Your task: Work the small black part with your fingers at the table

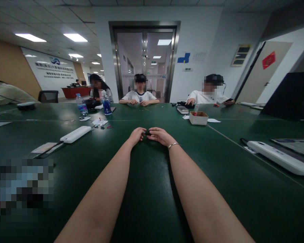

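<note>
My left hand (pixel 136 136) and my right hand (pixel 162 136) meet above the middle of the green table. Between their fingertips is a small, dark, short rod-like object (pixel 147 132); its exact kind is too small to make out. The fingers of each hand are closed on one end of it, partly hiding it. A silver bracelet (pixel 173 145) circles my right wrist.
On the green table (pixel 152 189) lie white power strips (pixel 76 134) (pixel 278 157) to both sides. A small open box (pixel 198 118), bottles (pixel 106 105) and paper scraps (pixel 99 122) are farther back. Several people sit around the far side.
</note>
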`<state>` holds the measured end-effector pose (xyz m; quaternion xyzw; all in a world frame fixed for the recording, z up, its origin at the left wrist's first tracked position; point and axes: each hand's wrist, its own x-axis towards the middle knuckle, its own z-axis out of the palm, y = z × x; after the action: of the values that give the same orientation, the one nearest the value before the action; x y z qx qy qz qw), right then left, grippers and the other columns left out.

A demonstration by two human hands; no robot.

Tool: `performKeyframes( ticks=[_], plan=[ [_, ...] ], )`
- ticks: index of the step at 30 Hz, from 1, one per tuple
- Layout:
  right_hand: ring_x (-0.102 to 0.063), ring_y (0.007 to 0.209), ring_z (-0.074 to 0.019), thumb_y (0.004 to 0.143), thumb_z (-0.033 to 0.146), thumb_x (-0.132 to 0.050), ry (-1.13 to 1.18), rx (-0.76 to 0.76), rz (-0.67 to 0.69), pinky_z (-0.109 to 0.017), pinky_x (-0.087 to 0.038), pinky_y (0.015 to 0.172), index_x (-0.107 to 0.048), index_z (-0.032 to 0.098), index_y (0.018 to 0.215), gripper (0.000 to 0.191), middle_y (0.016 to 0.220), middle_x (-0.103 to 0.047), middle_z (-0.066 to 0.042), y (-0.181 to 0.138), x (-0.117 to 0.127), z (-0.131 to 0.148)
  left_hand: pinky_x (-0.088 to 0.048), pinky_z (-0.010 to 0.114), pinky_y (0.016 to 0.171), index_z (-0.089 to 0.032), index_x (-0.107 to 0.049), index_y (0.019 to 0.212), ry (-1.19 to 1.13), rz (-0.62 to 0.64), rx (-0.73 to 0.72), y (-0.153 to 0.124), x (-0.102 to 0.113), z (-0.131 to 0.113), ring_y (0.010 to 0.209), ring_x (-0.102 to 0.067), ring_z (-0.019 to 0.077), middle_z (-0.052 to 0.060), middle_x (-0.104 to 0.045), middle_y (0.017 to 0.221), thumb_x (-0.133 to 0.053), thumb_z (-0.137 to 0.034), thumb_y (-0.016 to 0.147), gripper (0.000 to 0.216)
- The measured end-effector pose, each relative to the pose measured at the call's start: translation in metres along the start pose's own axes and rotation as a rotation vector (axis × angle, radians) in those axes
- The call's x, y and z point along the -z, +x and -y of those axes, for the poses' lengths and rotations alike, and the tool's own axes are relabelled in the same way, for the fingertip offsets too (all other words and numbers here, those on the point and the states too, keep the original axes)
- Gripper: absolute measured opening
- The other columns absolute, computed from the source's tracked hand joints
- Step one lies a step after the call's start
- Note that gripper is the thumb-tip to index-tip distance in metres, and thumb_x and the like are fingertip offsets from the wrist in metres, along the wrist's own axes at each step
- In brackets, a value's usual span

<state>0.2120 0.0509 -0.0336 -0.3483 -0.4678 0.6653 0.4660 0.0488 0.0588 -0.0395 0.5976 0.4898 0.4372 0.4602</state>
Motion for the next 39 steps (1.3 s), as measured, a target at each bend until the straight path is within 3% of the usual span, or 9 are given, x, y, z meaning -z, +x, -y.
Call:
performKeyframes(
  ticks=[4, 7, 18, 22, 28, 39],
  plan=[
    [-0.067, 0.065, -0.0156, 0.077, 0.002, -0.061, 0.001, -0.004, -0.002, -0.025, -0.057, 0.062, -0.056, 0.012, 0.087, 0.015, 0.079, -0.066, -0.007, 0.0, 0.0002, 0.0001, -0.03, 0.017, 0.038, -0.012, -0.057, 0.095, 0.03, 0.015, -0.021, -0.0009, -0.0004, -0.0012, 0.041, -0.037, 0.0063, -0.002, -0.045, 0.055, -0.039, -0.025, 0.083, 0.025],
    [-0.067, 0.065, -0.0156, 0.077, 0.001, -0.059, 0.008, 0.002, -0.008, -0.026, -0.057, 0.064, -0.056, 0.012, 0.087, 0.015, 0.079, -0.065, -0.008, -0.0002, 0.0001, 0.0, -0.031, 0.016, 0.039, -0.013, -0.057, 0.095, 0.022, -0.003, -0.006, -0.002, -0.0011, -0.0027, 0.042, -0.039, 0.0057, -0.002, -0.048, 0.059, -0.043, -0.019, 0.08, 0.022],
    [-0.066, 0.063, -0.0148, 0.077, 0.001, -0.059, 0.023, -0.008, -0.015, -0.026, -0.057, 0.063, -0.056, 0.012, 0.086, 0.015, 0.079, -0.065, -0.007, -0.0008, -0.0006, 0.0008, -0.032, 0.017, 0.039, -0.012, -0.057, 0.096, 0.028, 0.044, -0.075, -0.0005, -0.0001, 0.001, 0.039, -0.037, 0.006, -0.003, -0.046, 0.054, -0.037, -0.03, 0.085, 0.029],
    [-0.066, 0.064, -0.0149, 0.078, 0.0, -0.057, 0.03, -0.008, -0.015, -0.025, -0.057, 0.062, -0.056, 0.011, 0.087, 0.014, 0.079, -0.065, -0.007, -0.0005, 0.0, 0.0003, -0.034, 0.017, 0.04, -0.013, -0.057, 0.098, 0.047, 0.023, -0.05, -0.0023, -0.0004, -0.0009, 0.043, -0.04, 0.0059, -0.001, -0.049, 0.06, -0.043, -0.024, 0.082, 0.024],
    [-0.065, 0.065, -0.0137, 0.078, 0.003, -0.06, 0.007, 0.0, -0.004, -0.026, -0.057, 0.063, -0.057, 0.012, 0.087, 0.013, 0.081, -0.065, -0.007, -0.0004, 0.0005, -0.0006, -0.031, 0.015, 0.038, -0.014, -0.057, 0.098, 0.078, 0.02, -0.066, -0.0025, -0.0013, -0.0004, 0.043, -0.038, 0.0059, -0.004, -0.042, 0.055, -0.042, -0.027, 0.083, 0.024],
    [-0.063, 0.059, -0.0111, 0.078, 0.001, -0.059, 0.034, 0.024, 0.007, -0.028, -0.057, 0.069, -0.059, 0.012, 0.082, 0.012, 0.07, -0.063, -0.003, -0.0001, -0.0001, -0.0014, -0.032, 0.016, 0.039, -0.014, -0.056, 0.097, 0.035, 0.015, -0.06, 0.0011, -0.0015, 0.0044, 0.042, -0.039, 0.006, -0.003, -0.045, 0.057, -0.043, -0.029, 0.082, 0.025]
  ],
)
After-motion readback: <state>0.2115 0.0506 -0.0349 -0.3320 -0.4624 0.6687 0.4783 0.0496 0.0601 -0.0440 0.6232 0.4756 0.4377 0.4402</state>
